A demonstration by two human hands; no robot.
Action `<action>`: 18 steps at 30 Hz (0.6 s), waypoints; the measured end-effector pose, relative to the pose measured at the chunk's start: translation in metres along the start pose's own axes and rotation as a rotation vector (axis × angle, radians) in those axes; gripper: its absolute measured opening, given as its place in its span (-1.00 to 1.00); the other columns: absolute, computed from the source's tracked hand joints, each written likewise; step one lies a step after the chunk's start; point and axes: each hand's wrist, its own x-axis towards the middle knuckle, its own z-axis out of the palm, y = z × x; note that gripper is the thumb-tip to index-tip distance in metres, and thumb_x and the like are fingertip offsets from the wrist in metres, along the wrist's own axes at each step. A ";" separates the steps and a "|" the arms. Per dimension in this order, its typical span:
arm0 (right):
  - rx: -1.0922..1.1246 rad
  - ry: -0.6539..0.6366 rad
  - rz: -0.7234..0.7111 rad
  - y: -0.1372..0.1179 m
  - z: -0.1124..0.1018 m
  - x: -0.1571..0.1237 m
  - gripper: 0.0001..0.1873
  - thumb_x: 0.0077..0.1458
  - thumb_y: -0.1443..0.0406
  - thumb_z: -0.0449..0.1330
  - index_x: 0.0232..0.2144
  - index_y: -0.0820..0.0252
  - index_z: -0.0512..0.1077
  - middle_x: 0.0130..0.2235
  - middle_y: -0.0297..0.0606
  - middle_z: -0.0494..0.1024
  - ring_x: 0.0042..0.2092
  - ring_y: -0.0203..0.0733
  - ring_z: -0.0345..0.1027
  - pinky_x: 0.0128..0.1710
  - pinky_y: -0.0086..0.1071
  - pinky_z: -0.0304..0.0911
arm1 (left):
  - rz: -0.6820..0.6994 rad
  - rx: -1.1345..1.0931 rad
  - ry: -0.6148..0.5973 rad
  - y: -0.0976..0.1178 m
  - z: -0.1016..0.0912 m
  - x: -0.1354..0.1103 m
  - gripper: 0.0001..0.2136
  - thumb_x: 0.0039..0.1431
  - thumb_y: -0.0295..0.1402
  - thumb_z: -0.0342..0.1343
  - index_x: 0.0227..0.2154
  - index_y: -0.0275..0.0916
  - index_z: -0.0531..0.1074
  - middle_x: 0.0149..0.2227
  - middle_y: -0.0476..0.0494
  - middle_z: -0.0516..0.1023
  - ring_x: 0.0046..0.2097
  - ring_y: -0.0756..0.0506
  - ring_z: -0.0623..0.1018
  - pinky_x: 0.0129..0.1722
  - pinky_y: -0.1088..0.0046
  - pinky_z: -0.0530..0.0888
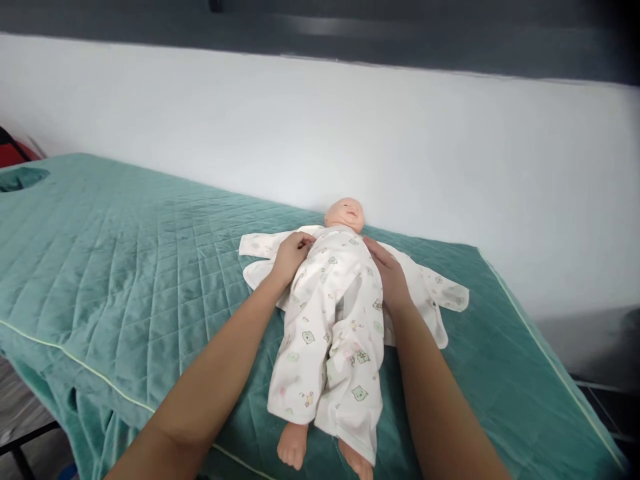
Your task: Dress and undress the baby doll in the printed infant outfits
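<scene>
A baby doll (345, 215) lies on its back, head toward the wall, its bare feet (293, 445) toward me. White printed baby trousers (320, 320) cover its legs and reach high up its torso. Beneath the doll, a matching baby shirt (453, 293) is spread flat with both sleeves out to the sides. My left hand (291, 257) has curled fingers pinching the trousers' upper edge at the doll's side. On the other side, my right hand (390, 275) lies with fingers stretched along the trousers near the waist; its thumb is hidden.
A green quilted cover (150, 267) with pale piping drapes the bed. A white wall (250, 120) runs along the far side, under a dark band. The cover has a hole (23, 178) at the far left. Dark metal legs (30, 437) show at lower left.
</scene>
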 end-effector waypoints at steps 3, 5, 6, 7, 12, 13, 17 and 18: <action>-0.002 0.176 0.087 0.001 -0.001 -0.014 -0.67 0.08 0.13 0.24 -0.11 0.08 0.57 0.11 -0.16 0.57 0.14 0.04 0.41 0.19 -0.03 0.25 | -0.090 -0.187 -0.060 0.001 -0.010 -0.012 -0.85 0.06 -0.37 0.16 -0.29 -0.23 0.52 -0.26 -0.10 0.58 -0.22 -0.05 0.52 -0.13 0.39 0.44; -0.042 0.252 0.153 -0.002 -0.002 -0.022 -0.72 0.03 0.15 0.27 -0.20 0.11 0.54 -0.03 -0.12 0.62 0.00 0.03 0.47 0.07 -0.06 0.32 | -0.150 -0.242 -0.118 0.001 -0.018 -0.018 -0.84 0.02 -0.36 0.20 -0.30 -0.24 0.52 -0.29 -0.07 0.57 -0.25 -0.04 0.51 -0.15 0.41 0.44; -0.084 0.269 0.179 -0.005 -0.004 -0.025 -0.74 0.01 0.15 0.28 -0.24 0.11 0.52 -0.11 -0.13 0.63 -0.06 0.02 0.48 0.02 -0.09 0.34 | -0.175 -0.259 -0.150 0.001 -0.022 -0.020 -0.84 0.02 -0.36 0.21 -0.29 -0.24 0.51 -0.30 -0.06 0.56 -0.26 -0.03 0.50 -0.17 0.41 0.44; -0.131 0.278 0.200 -0.008 -0.005 -0.028 -0.77 0.00 0.14 0.28 -0.29 0.11 0.49 -0.18 -0.15 0.63 -0.12 0.00 0.47 -0.03 -0.11 0.34 | -0.200 -0.276 -0.181 0.001 -0.026 -0.021 -0.83 0.02 -0.35 0.22 -0.29 -0.23 0.51 -0.31 -0.05 0.55 -0.28 -0.02 0.50 -0.20 0.42 0.43; -0.291 0.130 0.280 -0.020 -0.013 -0.035 -0.70 0.08 0.03 0.19 -0.47 0.11 0.46 -0.39 -0.23 0.58 -0.29 -0.05 0.38 -0.26 -0.21 0.27 | -0.330 -0.375 -0.299 0.000 -0.036 -0.019 -0.77 0.02 -0.33 0.26 -0.22 -0.20 0.50 -0.28 -0.05 0.53 -0.32 0.00 0.47 -0.31 0.46 0.39; -0.281 0.078 0.298 -0.020 -0.015 -0.036 -0.67 0.09 0.01 0.17 -0.49 0.11 0.47 -0.41 -0.23 0.58 -0.30 -0.05 0.37 -0.29 -0.22 0.25 | -0.356 -0.391 -0.303 0.000 -0.037 -0.019 -0.77 0.01 -0.34 0.26 -0.23 -0.20 0.50 -0.29 -0.04 0.53 -0.33 0.01 0.46 -0.33 0.47 0.38; -0.125 -0.041 0.350 -0.017 -0.020 -0.039 -0.67 0.07 0.00 0.22 -0.41 0.11 0.55 -0.45 -0.28 0.57 -0.36 -0.07 0.37 -0.38 -0.24 0.27 | -0.380 -0.407 -0.299 -0.001 -0.035 -0.017 -0.81 0.00 -0.39 0.26 -0.27 -0.20 0.49 -0.30 -0.03 0.51 -0.34 0.02 0.44 -0.36 0.49 0.34; -0.078 -0.062 0.363 -0.016 -0.021 -0.039 -0.68 0.05 0.01 0.24 -0.37 0.11 0.56 -0.46 -0.29 0.57 -0.38 -0.08 0.38 -0.39 -0.24 0.28 | -0.373 -0.399 -0.307 -0.001 -0.035 -0.018 -0.82 0.00 -0.39 0.26 -0.28 -0.19 0.49 -0.30 -0.03 0.51 -0.34 0.02 0.43 -0.36 0.49 0.34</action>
